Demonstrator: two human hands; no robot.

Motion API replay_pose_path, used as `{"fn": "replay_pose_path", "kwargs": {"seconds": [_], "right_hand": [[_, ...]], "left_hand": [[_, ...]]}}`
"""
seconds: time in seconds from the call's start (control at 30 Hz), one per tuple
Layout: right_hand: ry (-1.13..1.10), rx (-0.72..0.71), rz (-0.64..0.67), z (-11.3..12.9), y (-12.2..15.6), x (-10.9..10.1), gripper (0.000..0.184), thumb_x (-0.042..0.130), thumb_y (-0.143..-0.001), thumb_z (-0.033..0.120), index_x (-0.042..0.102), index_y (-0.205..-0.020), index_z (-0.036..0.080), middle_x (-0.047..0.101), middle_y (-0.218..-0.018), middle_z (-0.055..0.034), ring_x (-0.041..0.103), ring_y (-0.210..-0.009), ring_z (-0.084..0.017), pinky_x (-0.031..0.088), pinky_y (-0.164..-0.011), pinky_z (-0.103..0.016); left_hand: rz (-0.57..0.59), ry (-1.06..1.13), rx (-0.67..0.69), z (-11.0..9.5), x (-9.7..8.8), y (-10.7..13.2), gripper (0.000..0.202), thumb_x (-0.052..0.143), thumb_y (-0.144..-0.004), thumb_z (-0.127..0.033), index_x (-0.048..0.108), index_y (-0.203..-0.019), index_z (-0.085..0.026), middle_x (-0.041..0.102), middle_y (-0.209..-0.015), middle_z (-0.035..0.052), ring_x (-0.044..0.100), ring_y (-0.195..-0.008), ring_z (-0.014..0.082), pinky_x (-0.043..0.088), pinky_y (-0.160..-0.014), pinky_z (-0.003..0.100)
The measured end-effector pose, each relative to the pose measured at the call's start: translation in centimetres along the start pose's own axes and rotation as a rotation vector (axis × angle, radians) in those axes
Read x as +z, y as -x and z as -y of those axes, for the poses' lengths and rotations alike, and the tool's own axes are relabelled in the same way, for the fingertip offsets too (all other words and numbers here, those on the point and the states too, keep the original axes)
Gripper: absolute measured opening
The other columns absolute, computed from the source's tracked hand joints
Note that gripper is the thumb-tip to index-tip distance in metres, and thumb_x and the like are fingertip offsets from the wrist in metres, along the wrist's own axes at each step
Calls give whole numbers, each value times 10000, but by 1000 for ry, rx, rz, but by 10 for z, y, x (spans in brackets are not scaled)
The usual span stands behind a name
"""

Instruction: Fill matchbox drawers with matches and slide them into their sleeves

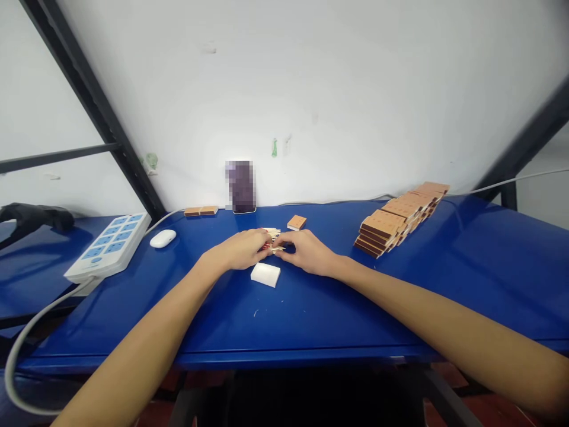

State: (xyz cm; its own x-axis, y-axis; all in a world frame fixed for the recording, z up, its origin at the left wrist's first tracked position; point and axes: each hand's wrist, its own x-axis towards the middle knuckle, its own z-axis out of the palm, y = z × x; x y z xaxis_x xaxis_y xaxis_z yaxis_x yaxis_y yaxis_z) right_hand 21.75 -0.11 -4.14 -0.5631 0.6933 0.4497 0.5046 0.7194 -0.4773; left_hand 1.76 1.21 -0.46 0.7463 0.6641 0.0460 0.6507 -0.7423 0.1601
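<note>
Both hands meet over a small pile of red-tipped matches (272, 232) in the middle of the blue table. My left hand (246, 247) is closed, its fingertips at the red match heads. From the other side my right hand (306, 251) pinches the pale ends of some matchsticks between thumb and fingers. Just in front of them lies a white matchbox tray (265, 274); whether anything is inside it cannot be seen. Behind my right hand sits an orange-brown matchbox cover (297, 222). Fingers hide part of the pile.
Stacked matchboxes (398, 219) lean in rows at the right. At the back are two more matchboxes (201, 211) and a phone (242, 187) against the wall. A white earbud case (163, 238) and a power strip (111, 246) with its cable lie left on the table (338, 323).
</note>
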Motion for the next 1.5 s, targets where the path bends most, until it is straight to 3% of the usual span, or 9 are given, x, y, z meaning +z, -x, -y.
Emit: {"fn": "replay_pose_path", "kwargs": {"seconds": [0.27,0.77,1.0,1.17,1.4,1.5], "right_hand": [[-14,6,-87,-3,-2,7,125,607,-801,108,686,-871,177,709,-811,-13,585,-690,-125,428,-659,-242],[-44,28,-112,1,-4,8,144,604,-764,82,684,-853,162,692,-791,-14,557,-608,-103,427,-606,-227],[-83,19,-131,4,-6,5,132,620,-771,115,698,-866,160,697,-766,-16,574,-620,-112,443,-610,-240],[-179,73,-150,21,-3,-2,80,636,-781,179,681,-846,166,708,-793,-26,599,-650,-127,473,-625,-258],[-296,85,-5,44,11,-4,35,655,-766,167,670,-797,176,691,-724,-8,623,-640,-123,480,-591,-230],[-260,70,52,45,14,-2,35,656,-776,153,661,-801,176,688,-707,-1,634,-642,-121,483,-601,-226]], "left_hand": [[46,-9,-1,-4,0,2,260,360,-970,-316,522,-839,-158,578,-852,77,519,-726,174,410,-660,301],[156,51,-42,-10,-7,0,153,387,-919,-227,478,-808,-172,554,-779,55,470,-639,158,375,-603,292],[147,105,-42,-10,-10,2,136,414,-890,-217,445,-762,-181,537,-764,46,448,-630,154,365,-602,303],[109,93,-16,-18,-23,16,168,363,-927,-256,446,-803,-178,534,-798,50,448,-658,158,370,-626,311],[207,187,-27,-24,-26,38,235,426,-931,-360,484,-790,-180,523,-763,21,446,-630,138,368,-592,286],[186,210,-13,-22,-23,39,228,489,-901,-369,537,-791,-175,549,-810,27,484,-664,139,382,-609,277]]}}
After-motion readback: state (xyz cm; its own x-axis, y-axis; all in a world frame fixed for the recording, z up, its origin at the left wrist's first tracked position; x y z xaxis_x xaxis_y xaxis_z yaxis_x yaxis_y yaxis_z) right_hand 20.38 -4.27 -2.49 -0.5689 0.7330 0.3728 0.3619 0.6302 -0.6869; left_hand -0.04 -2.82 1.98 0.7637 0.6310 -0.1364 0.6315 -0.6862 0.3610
